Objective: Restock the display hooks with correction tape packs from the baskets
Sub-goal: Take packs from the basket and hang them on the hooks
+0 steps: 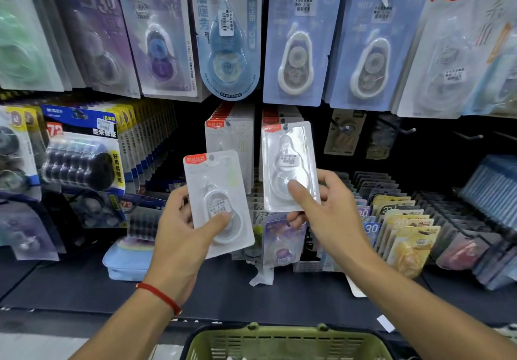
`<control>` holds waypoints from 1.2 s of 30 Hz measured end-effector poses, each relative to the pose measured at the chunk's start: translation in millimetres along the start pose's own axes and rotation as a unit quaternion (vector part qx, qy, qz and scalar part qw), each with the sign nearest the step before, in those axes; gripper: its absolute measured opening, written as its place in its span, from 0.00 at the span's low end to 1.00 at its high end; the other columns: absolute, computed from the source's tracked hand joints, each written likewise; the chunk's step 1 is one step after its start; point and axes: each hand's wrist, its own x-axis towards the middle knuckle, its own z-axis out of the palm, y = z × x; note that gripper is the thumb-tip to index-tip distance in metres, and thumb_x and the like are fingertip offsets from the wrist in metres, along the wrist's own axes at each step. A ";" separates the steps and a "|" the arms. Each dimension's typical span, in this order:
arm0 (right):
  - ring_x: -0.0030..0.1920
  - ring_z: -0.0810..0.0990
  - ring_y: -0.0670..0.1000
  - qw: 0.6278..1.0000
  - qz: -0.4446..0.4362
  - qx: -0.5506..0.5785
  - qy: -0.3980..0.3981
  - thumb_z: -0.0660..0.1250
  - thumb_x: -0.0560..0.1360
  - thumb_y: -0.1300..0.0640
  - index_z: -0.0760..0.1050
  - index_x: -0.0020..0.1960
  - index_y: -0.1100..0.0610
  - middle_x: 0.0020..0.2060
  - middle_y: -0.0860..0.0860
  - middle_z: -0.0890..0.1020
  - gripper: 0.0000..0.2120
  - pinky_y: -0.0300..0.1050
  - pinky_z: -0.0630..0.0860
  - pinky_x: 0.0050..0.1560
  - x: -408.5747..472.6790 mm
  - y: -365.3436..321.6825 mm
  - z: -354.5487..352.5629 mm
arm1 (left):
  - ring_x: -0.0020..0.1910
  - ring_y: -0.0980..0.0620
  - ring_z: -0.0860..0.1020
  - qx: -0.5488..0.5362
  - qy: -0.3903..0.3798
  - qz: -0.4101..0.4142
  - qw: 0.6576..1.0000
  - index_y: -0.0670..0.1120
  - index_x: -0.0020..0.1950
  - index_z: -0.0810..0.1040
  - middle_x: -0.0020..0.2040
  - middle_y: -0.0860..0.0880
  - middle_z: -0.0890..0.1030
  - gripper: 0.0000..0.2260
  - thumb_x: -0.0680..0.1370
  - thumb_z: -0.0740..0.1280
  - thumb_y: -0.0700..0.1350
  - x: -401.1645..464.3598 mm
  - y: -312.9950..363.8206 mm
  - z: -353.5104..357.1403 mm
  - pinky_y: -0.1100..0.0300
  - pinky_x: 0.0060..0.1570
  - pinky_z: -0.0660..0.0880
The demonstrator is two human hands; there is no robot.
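Now the right hand (pixel 321 206) pinches 1 clear blister pack of white correction tape with a red tab (pixel 289 164), its hole close to the hook. The left hand (pixel 184 225) grips a 2nd matching pack (pixel 218 203). The person should align the hole, then push straight. A green plastic basket (pixel 279 343) waits below.

Two correction tape packs (pixel 221 200) (pixel 291 164) — glossy clear plastic blisters on smooth white card. Below, a green basket (pixel 279 343) of matt slotted plastic — a red cord bracelet (pixel 159 296).
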 end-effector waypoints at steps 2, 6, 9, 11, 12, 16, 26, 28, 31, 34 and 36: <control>0.52 0.86 0.55 0.994 0.040 -0.103 0.004 0.69 0.79 0.37 0.69 0.71 0.50 0.58 0.45 0.84 0.27 0.56 0.83 0.52 1.9 4.1 -1.6 | 0.55 0.51 0.86 0.002 -0.005 0.006 1.000 0.54 0.63 0.78 0.55 0.52 0.88 0.24 0.73 0.77 0.33 -0.8 1.1 0.2 0.48 0.55 0.81; 0.65 0.76 0.46 0.954 0.006 -0.301 -0.009 0.63 0.79 0.33 0.65 0.75 0.46 0.69 0.44 0.73 0.29 0.50 0.75 0.62 -3.2 13.3 -0.4 | 0.57 0.50 0.86 0.004 -0.037 0.016 0.999 0.55 0.67 0.78 0.58 0.51 0.87 0.27 0.71 0.80 0.41 -3.5 -0.4 3.5 0.48 0.57 0.81; 0.56 0.82 0.39 0.970 0.010 -0.177 -0.168 0.68 0.79 0.38 0.78 0.63 0.44 0.55 0.39 0.84 0.17 0.47 0.79 0.61 -7.6 13.1 5.8 | 0.60 0.48 0.85 -0.010 -0.092 0.010 0.996 0.59 0.67 0.79 0.61 0.49 0.86 0.27 0.71 0.80 0.44 -7.8 -2.7 10.3 0.55 0.56 0.81; 0.55 0.84 0.39 0.962 0.000 -0.149 -0.231 0.69 0.77 0.38 0.79 0.63 0.41 0.54 0.37 0.86 0.16 0.46 0.81 0.58 -11.5 13.7 8.8 | 0.63 0.49 0.84 -0.021 -0.131 0.007 0.991 0.60 0.69 0.79 0.64 0.49 0.85 0.26 0.73 0.78 0.44 -11.6 -3.6 16.5 0.60 0.55 0.81; 0.56 0.85 0.41 0.963 -0.005 -0.134 -0.232 0.69 0.76 0.39 0.78 0.64 0.40 0.54 0.39 0.86 0.17 0.50 0.82 0.59 -12.4 14.3 9.4 | 0.64 0.49 0.83 -0.025 -0.143 0.005 0.989 0.59 0.70 0.78 0.65 0.50 0.85 0.26 0.74 0.77 0.43 -12.5 -4.2 19.0 0.62 0.56 0.81; 0.47 0.88 0.59 0.987 -0.005 -0.060 -0.152 0.70 0.78 0.45 0.76 0.65 0.47 0.52 0.50 0.87 0.17 0.67 0.84 0.42 -7.5 12.4 6.8 | 0.62 0.51 0.83 -0.010 -0.145 -0.002 0.989 0.55 0.76 0.73 0.62 0.51 0.85 0.32 0.74 0.76 0.40 -11.9 -6.0 21.7 0.60 0.57 0.81; 0.37 0.85 0.62 0.997 -0.027 0.017 -0.072 0.68 0.82 0.49 0.78 0.63 0.52 0.48 0.52 0.89 0.12 0.56 0.81 0.31 8.4 -4.0 -0.3 | 0.71 0.53 0.78 -0.072 -0.202 0.001 0.977 0.46 0.76 0.72 0.72 0.53 0.80 0.34 0.71 0.73 0.31 -14.8 -1.9 24.0 0.57 0.64 0.79; 0.34 0.85 0.64 0.999 -0.029 0.008 -0.044 0.68 0.83 0.48 0.78 0.62 0.53 0.47 0.52 0.89 0.12 0.62 0.82 0.32 9.2 -5.5 -0.8 | 0.72 0.53 0.77 -0.080 -0.204 0.000 0.976 0.48 0.75 0.73 0.72 0.53 0.79 0.33 0.71 0.73 0.32 -13.8 -1.7 22.5 0.58 0.63 0.79; 0.31 0.86 0.56 0.999 -0.031 0.006 -0.006 0.69 0.83 0.48 0.78 0.60 0.54 0.46 0.51 0.89 0.11 0.49 0.82 0.30 9.4 -6.0 -1.7 | 0.72 0.52 0.77 -0.081 -0.210 -0.007 0.974 0.48 0.75 0.74 0.72 0.54 0.80 0.32 0.71 0.73 0.33 -11.3 -1.3 20.7 0.55 0.65 0.79; 0.36 0.88 0.54 1.000 -0.011 -0.019 -0.014 0.68 0.83 0.48 0.78 0.61 0.53 0.46 0.49 0.89 0.11 0.51 0.85 0.37 9.0 -6.8 -2.1 | 0.69 0.54 0.79 -0.026 -0.188 0.014 0.982 0.50 0.72 0.76 0.68 0.55 0.82 0.30 0.71 0.73 0.35 -7.7 0.8 20.2 0.53 0.67 0.78; 0.39 0.89 0.54 0.999 -0.006 -0.041 -0.025 0.68 0.83 0.49 0.78 0.61 0.52 0.46 0.49 0.89 0.09 0.54 0.85 0.42 8.6 -6.4 -2.6 | 0.67 0.54 0.81 0.006 -0.162 0.033 0.986 0.50 0.70 0.77 0.66 0.53 0.83 0.27 0.74 0.73 0.31 -4.2 0.5 18.5 0.53 0.67 0.78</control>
